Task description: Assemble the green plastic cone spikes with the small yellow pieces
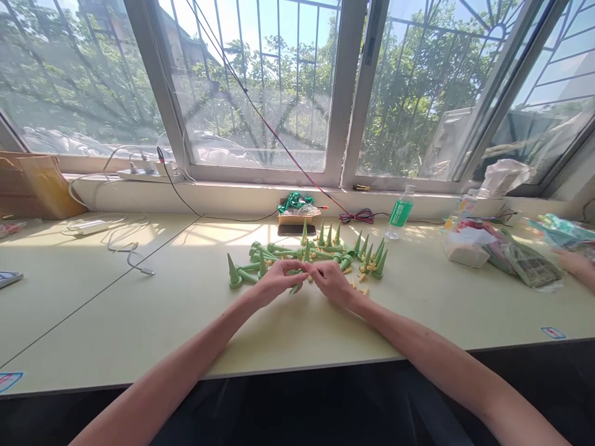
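Observation:
My left hand [277, 282] is closed around a green plastic spike [294, 289], whose pointed end slants down below the fingers. My right hand [331, 282] meets it at the fingertips in a pinch. Whatever lies between the right fingers is hidden or too small to name. Green cone-shaped spikes spread over the table just beyond both hands, some upright, such as the one at the left [234, 272], others lying on their sides. Small yellow plastic fittings [364, 292] are scattered among them and beside my right hand.
Behind the spikes stand a small box [297, 218] and a dark phone-like slab [296, 230]. A green-labelled bottle [401, 212], a tissue pack [467, 248] and plastic bags [530, 260] are to the right. Another person's hand [576, 263] reaches in there. Cables [130, 251] lie left.

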`<state>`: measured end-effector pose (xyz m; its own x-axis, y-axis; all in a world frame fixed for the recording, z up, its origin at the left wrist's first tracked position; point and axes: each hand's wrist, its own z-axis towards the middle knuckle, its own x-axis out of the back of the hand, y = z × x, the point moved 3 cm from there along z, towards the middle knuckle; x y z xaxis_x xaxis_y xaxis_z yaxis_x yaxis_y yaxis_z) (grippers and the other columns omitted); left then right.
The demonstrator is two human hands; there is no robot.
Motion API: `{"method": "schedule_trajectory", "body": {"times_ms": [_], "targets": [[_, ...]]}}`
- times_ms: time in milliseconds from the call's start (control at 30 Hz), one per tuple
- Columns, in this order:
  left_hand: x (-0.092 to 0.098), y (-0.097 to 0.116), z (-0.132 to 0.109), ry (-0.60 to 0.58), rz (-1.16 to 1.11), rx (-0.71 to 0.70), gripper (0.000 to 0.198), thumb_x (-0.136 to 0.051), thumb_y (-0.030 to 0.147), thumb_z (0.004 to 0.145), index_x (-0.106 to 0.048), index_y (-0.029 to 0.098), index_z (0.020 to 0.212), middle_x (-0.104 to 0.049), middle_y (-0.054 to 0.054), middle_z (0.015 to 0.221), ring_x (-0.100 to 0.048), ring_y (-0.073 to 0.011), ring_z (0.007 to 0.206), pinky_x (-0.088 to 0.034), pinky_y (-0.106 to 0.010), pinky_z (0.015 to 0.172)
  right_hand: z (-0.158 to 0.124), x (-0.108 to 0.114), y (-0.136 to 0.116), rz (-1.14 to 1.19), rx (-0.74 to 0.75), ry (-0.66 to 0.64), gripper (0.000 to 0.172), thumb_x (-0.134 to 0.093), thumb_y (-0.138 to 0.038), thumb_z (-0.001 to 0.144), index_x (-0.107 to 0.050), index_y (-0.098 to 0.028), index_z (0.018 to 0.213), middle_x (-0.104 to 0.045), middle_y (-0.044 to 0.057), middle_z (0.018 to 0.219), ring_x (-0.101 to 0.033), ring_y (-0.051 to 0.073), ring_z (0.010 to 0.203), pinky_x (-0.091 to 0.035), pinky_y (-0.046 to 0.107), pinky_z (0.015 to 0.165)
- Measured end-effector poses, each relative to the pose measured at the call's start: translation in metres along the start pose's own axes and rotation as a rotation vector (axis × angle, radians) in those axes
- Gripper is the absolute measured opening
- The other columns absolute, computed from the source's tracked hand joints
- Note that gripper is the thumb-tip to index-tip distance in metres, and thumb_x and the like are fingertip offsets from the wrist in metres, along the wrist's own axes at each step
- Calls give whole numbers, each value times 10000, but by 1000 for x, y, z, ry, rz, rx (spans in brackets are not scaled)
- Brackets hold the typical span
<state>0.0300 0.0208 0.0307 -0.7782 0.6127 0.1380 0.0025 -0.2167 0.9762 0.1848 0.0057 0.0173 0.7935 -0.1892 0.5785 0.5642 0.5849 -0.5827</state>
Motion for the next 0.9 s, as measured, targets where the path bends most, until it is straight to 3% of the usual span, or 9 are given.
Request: {"method": "schedule_trajectory", "body": {"times_ms": [267,367,500,600,767,900], "targets": [[-5,4,1,71,-10,7,345,-722,447,783,-698,115,876,-554,12,620,-467,-70,482,-333,-225,476,1,2,1,22,-43,31,596,-331,-523,996,-417,-185,513,-468,-17,481,-417,104,480,-290,254,533],[-5,3,2,73,-59,9,347,-692,465,810,-689,119,843,-573,2,665,-468,-63,482,-339,-221,469,0,2,2,15,-65,52,628,-314,-548,996,-387,-187,488,-453,-15,460,-418,104,466,-290,258,527],[0,0,4,171,-123,30,364,-731,472,772,-682,119,844,-569,4,665,-495,-73,504,-380,-220,479,0,5,0,2,-67,112,614,-312,-548,995,-368,-190,499,-422,-18,462,-391,104,463,-277,260,515],[4,-2,5,243,-167,46,395,-757,478,741,-681,108,859,-593,-15,697,-517,-80,522,-404,-224,494,-1,7,-6,49,-43,133,523,-344,-516,995,-452,-191,600,-450,-24,511,-408,105,482,-302,246,512],[8,-6,6,274,-186,78,421,-781,485,711,-675,98,837,-605,-25,666,-537,-91,534,-434,-231,527,-5,7,-17,270,7,39,314,-419,-472,980,-542,-189,924,-518,-38,595,-500,106,500,-389,217,504],[9,-8,6,263,-161,71,413,-759,487,740,-682,104,876,-604,-21,669,-524,-82,537,-445,-224,533,-7,4,-21,278,53,-44,308,-586,-451,898,-539,-198,1069,-590,-19,739,-486,78,473,-372,207,463]]}}
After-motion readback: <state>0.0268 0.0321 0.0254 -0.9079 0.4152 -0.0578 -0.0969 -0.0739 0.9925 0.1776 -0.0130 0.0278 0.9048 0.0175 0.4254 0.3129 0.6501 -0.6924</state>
